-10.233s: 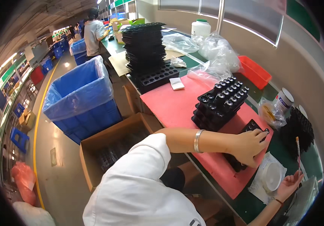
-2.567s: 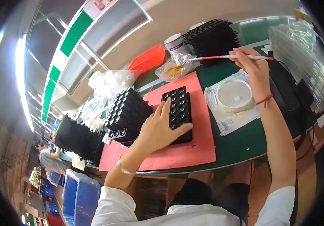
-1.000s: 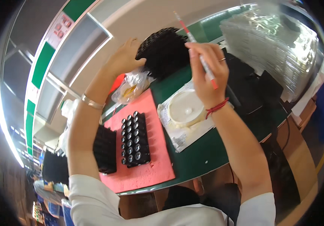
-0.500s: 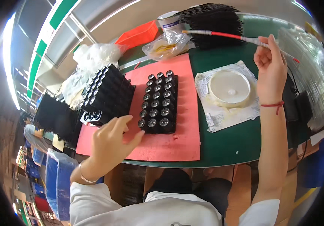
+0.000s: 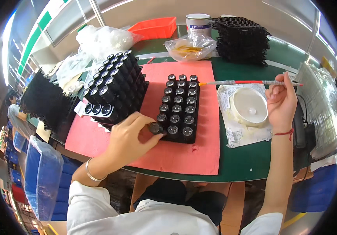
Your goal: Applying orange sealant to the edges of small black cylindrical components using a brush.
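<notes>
Left hand is pinching a black lens-topped cylinder, tilted outward, at the near-left corner of the black tray; can't tell if its base is seated. Tray is sitting on the pink mat. Right hand is gripping a thin brush, tip pointing left near the tray's right edge.

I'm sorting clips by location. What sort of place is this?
Probably a factory assembly workshop: there are rows of matching black cylindrical parts, a pile of black honeycomb trays and a long green workbench.
</notes>
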Action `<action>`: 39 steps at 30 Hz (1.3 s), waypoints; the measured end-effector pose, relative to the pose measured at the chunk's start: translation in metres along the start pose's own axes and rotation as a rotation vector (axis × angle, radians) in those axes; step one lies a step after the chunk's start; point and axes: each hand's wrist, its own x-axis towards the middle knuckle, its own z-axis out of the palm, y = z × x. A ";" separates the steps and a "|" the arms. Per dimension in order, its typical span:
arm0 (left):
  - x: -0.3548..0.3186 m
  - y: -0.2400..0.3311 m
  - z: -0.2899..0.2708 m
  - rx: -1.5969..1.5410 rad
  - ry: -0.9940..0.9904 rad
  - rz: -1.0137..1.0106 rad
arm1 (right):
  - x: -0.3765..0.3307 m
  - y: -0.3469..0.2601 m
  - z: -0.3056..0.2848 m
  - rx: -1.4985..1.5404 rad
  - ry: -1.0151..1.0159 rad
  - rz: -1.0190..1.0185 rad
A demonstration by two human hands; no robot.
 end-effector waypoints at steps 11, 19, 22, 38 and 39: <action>0.009 -0.006 0.015 -1.242 -0.080 0.025 | -0.008 -0.003 0.008 0.139 -0.100 0.066; 0.007 -0.016 0.006 -1.554 -0.246 -0.448 | -0.038 0.000 0.026 0.092 -0.332 0.044; 0.006 -0.019 0.010 -1.594 -0.287 -0.490 | -0.042 0.006 0.030 0.067 -0.475 0.073; 0.011 -0.021 0.008 -1.550 -0.303 -0.578 | -0.042 0.015 0.027 -0.187 -0.433 -0.020; 0.012 -0.021 0.009 -1.551 -0.301 -0.581 | -0.041 0.015 0.026 -0.188 -0.428 -0.014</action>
